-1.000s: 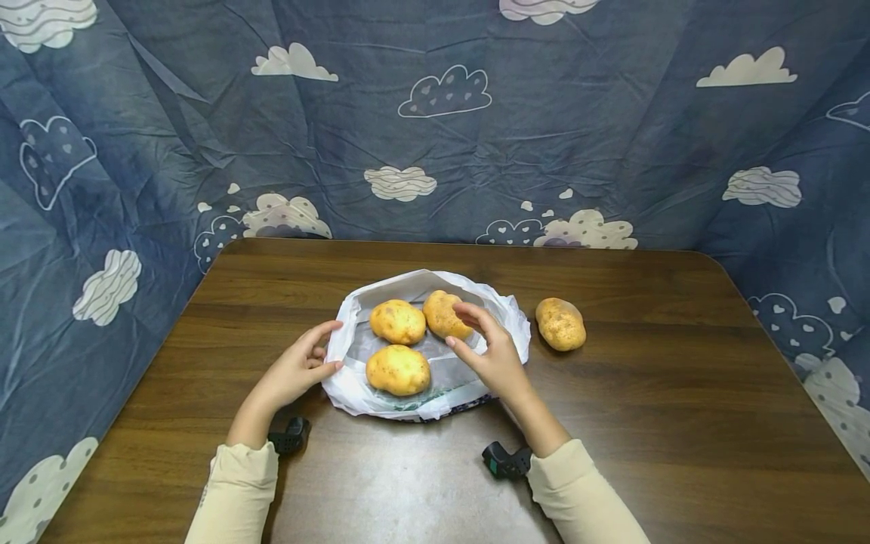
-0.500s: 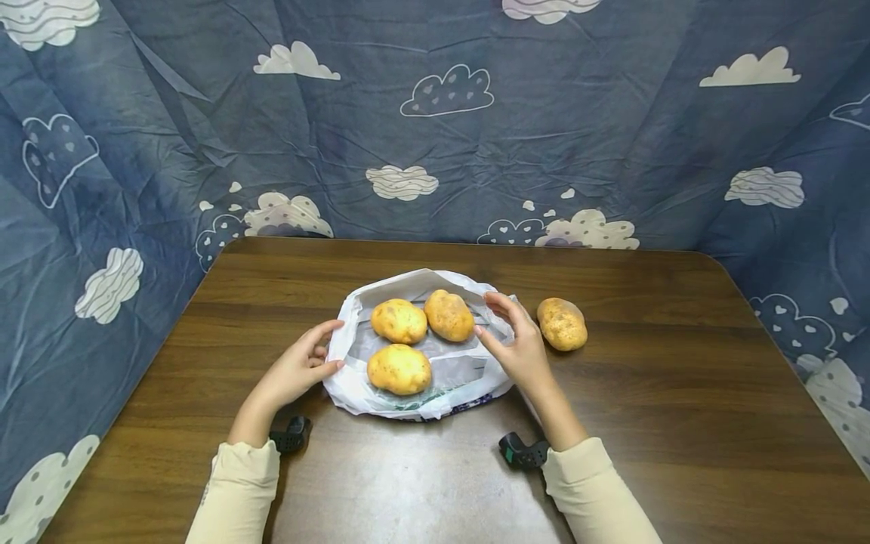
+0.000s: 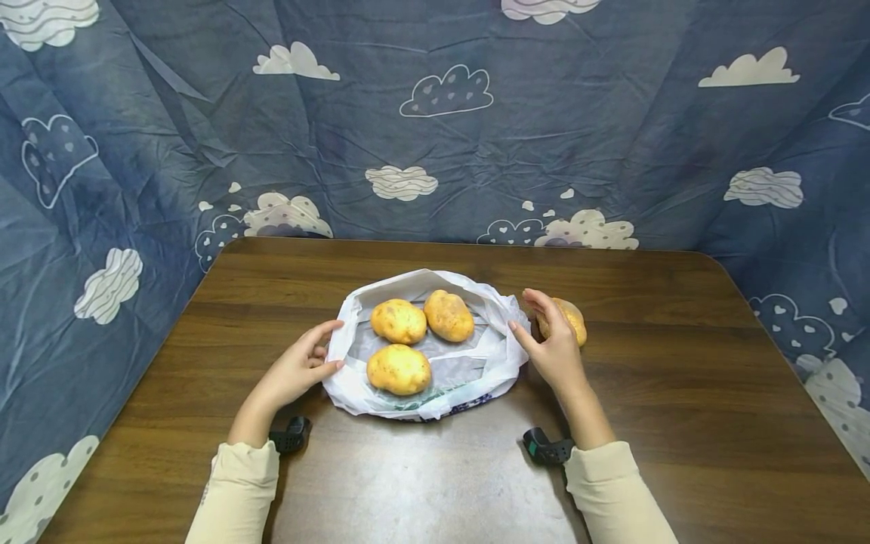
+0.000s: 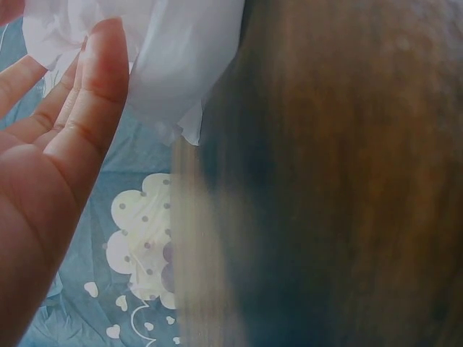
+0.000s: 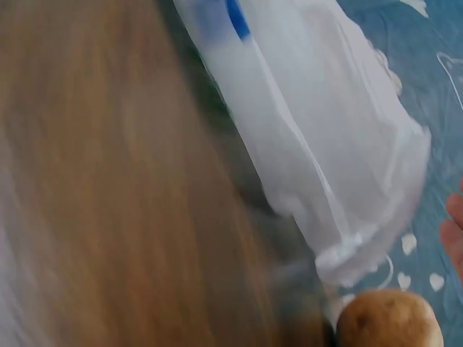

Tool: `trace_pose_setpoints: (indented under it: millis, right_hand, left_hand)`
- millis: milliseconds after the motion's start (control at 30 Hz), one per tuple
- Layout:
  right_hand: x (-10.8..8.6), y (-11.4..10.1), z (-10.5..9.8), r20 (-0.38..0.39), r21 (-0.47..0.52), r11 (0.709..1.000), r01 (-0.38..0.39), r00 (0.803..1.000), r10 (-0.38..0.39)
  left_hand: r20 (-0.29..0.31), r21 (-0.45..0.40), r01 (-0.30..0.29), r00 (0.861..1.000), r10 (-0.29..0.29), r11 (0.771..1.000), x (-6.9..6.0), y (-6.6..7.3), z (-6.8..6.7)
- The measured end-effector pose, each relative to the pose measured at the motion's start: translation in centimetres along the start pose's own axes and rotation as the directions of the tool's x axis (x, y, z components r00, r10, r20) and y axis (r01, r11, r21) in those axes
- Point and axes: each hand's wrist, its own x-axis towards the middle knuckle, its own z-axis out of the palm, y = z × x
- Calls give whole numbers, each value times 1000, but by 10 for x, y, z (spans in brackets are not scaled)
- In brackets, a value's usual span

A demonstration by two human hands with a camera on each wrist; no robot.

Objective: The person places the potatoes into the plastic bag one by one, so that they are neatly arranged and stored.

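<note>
In the head view, a white plastic bag point(image 3: 506, 370) lies with its mouth spread wide. Three potatoes sit in it: one at the back left point(image 3: 398, 321), one at the back right point(image 3: 449, 316) and one in front point(image 3: 399, 369). My left hand point(image 3: 292, 374) touches the bag's left rim, thumb and forefinger apart; the left wrist view shows fairly straight fingers point(image 4: 98, 94) against the plastic. My right hand point(image 3: 559, 351) holds nothing, thumb and fingers spread, between the bag's right edge and a loose potato point(image 3: 574, 321) that it partly covers.
The dark wooden table point(image 3: 680, 378) carries the bag and the loose potato. Behind and beside it hangs a blue cloth point(image 3: 612, 136) with white clouds. Each wrist wears a black camera, the left one point(image 3: 291, 435) and the right one point(image 3: 547, 447).
My right hand has moved rightward from over the potatoes in the bag, past the rim, to the loose potato. The left hand, the bag and the potatoes have stayed put.
</note>
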Motion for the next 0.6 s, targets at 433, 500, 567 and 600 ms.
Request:
trace_pose_setpoints:
  millis: [433,500,567,600]
  right_hand:
    - [-1,18,-23,-111,-66,996,-59,992,51]
    - [-2,22,-26,-122,-63,995,-77,990,69]
    - [-3,26,-28,-135,-61,994,-88,988,79]
    - [-3,29,-30,-143,-62,994,-94,986,84]
  left_hand:
    - [-2,1,-5,1000,5,1000,0,0,0]
    - [-3,3,-8,1000,8,1000,0,1,0]
    - [-3,4,-11,1000,11,1000,-1,2,0]
    - [-2,1,-15,1000,15,1000,-1,2,0]
